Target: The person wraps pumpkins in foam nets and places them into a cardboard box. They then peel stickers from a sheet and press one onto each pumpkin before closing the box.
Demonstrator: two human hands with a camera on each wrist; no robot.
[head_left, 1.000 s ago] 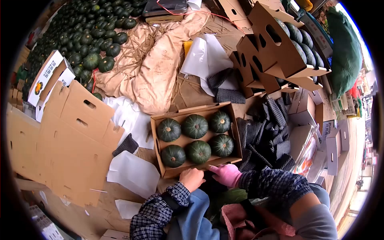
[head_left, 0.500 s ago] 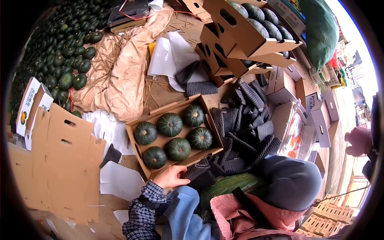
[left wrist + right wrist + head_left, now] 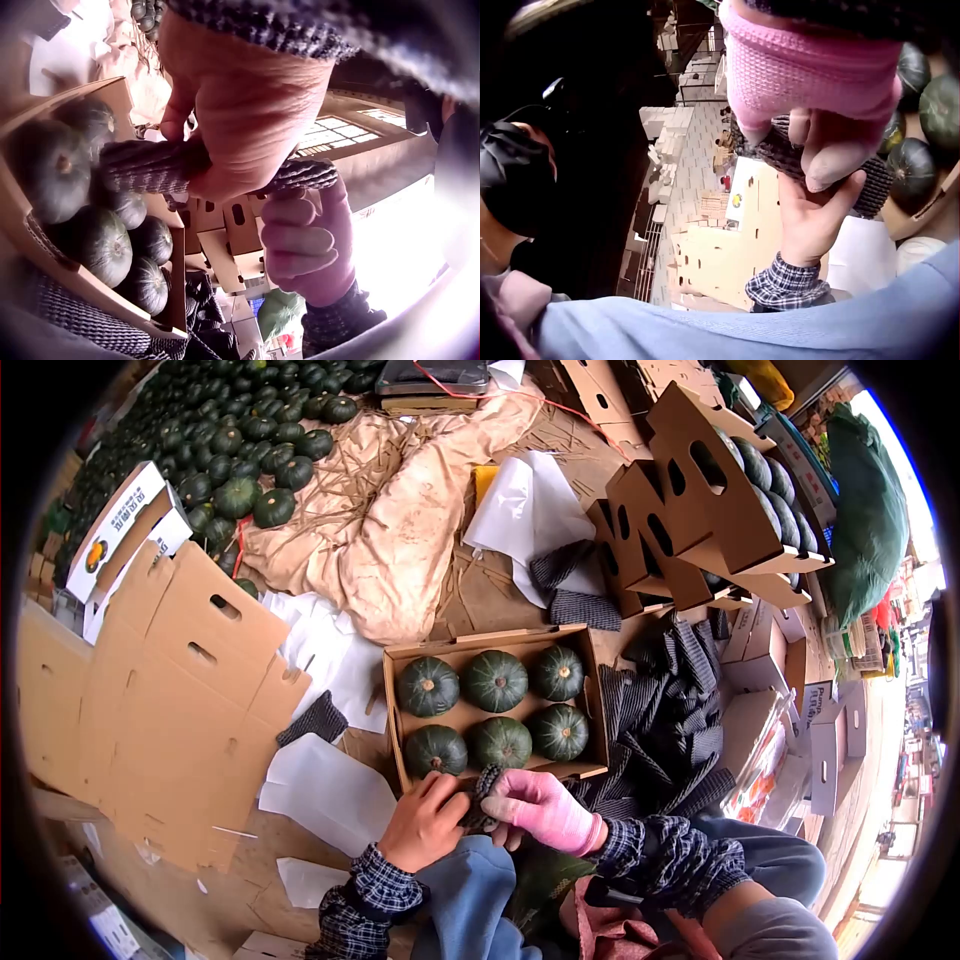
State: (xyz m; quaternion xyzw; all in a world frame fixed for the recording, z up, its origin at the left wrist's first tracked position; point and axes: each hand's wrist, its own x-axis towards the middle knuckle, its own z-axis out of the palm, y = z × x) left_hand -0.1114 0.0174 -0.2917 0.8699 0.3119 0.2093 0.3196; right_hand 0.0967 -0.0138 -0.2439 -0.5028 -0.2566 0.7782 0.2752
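Observation:
Both hands meet over the near wall of an open cardboard box (image 3: 490,644) with two rows of dark green squashes (image 3: 497,680). A strip of dark ribbed padding (image 3: 142,166) is bunched between them. My bare left hand (image 3: 424,824) grips one part of it; in the left wrist view that hand (image 3: 240,105) has its fingers curled round the strip. My right hand (image 3: 543,812), in a pink glove with bare fingertips, pinches the other part. The right wrist view has the glove (image 3: 814,82) above the padding (image 3: 874,187), with the left hand (image 3: 810,221) below.
Dark padding strips (image 3: 670,710) lie right of the box, flattened cardboard (image 3: 170,690) and white sheets (image 3: 325,790) to the left. Stacked boxes (image 3: 720,500) of squashes stand back right; a squash heap (image 3: 240,440) fills the back left.
The right hand swung far out to the right and has come back beside the left. Both hands now hold a dark strip over the box's near edge. The head view shifted left and back.

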